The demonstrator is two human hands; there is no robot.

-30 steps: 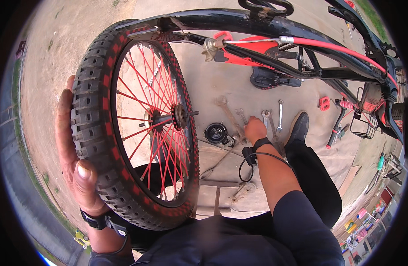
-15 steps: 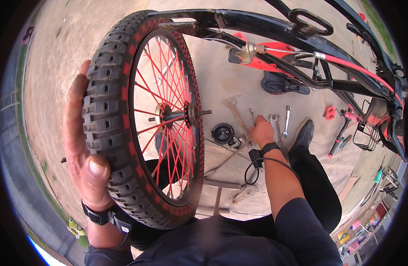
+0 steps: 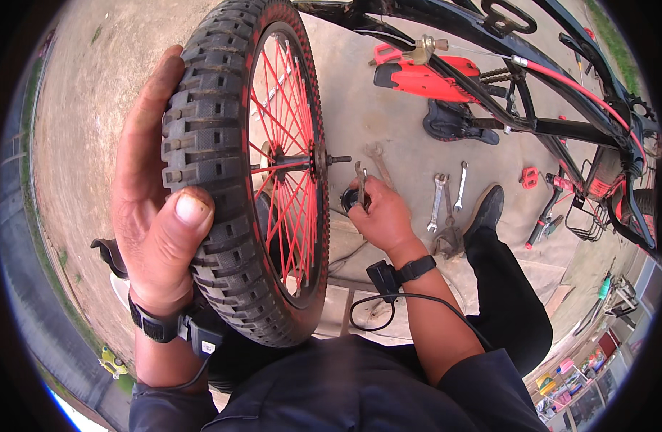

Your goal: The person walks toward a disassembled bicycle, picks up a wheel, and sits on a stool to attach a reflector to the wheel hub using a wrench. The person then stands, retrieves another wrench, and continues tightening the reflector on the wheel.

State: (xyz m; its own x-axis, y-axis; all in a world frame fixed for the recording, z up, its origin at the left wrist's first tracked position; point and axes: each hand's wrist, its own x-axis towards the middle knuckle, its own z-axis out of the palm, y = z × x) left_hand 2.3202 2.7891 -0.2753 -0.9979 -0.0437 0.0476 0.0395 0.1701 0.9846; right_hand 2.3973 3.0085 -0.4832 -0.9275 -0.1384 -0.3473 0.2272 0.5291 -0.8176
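Observation:
My left hand (image 3: pixel 158 230) is wrapped round the knobby black tyre of a bicycle wheel (image 3: pixel 209 137), thumb on the tread and fingers along its far left side. The wheel stands upright, with red spokes and a threaded axle end (image 3: pixel 339 159) sticking out to the right. Just right of the hub, my right hand (image 3: pixel 386 219) is closed round a small wrench (image 3: pixel 360 178), its jaw end showing above the fingers. A round black part (image 3: pixel 350 199) lies partly hidden behind that hand.
Across the top right stretches a black bicycle frame (image 3: pixel 482 101) with a red cable. On the ground lie a red mudguard (image 3: pixel 421 79), a black saddle (image 3: pixel 446 126), a rusty wrench (image 3: pixel 378 160), two silver wrenches (image 3: pixel 437 205) and a red pedal (image 3: pixel 529 177). Shelves (image 3: pixel 572 381) stand lower right.
My right hand has lifted the small wrench off the ground and brought it left towards the hub. The wheel, still in my left hand, appears slightly higher and further right.

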